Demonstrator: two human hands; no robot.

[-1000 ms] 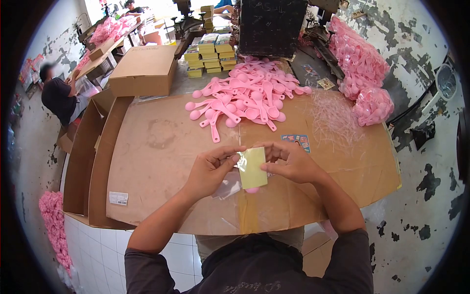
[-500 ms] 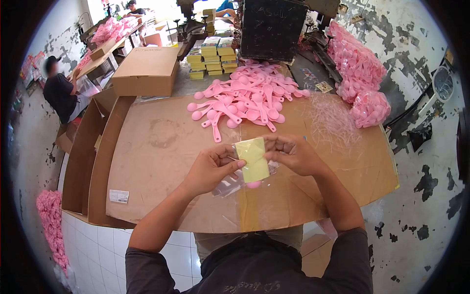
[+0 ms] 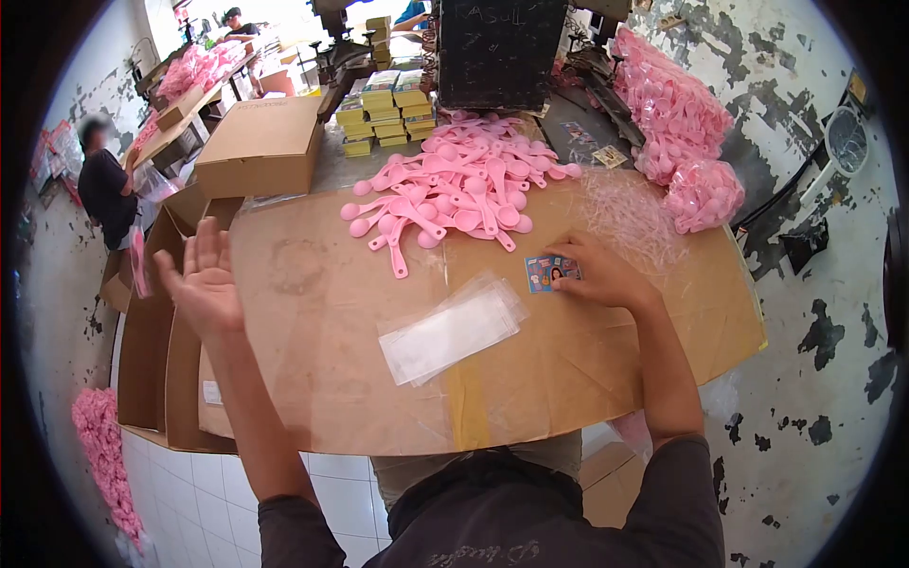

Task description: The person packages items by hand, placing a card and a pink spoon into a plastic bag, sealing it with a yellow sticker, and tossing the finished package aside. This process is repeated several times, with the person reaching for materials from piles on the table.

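My left hand (image 3: 206, 284) is raised over the left side of the table, palm up and fingers spread, with nothing in it. Just beyond it, a pink spoon in a clear bag (image 3: 139, 260) shows over the open cardboard box (image 3: 151, 350). My right hand (image 3: 601, 273) has its fingers closed on the edge of a small printed card (image 3: 549, 274) at the cardboard-covered tabletop. Between the hands lies a fanned stack of clear plastic bags (image 3: 450, 331). Behind it is a heap of pink measuring spoons (image 3: 454, 185).
A closed carton (image 3: 260, 147) and stacks of yellow-edged cards (image 3: 388, 109) stand at the back left. Bagged pink spoons (image 3: 672, 104) and shredded clear strips (image 3: 630, 213) lie at the right. A person (image 3: 106, 180) stands at the far left.
My hands have moved apart from the yellow paper and clear bag held between them. The left went out left and opened; the right moved to the printed card. The plastic bags are now uncovered.
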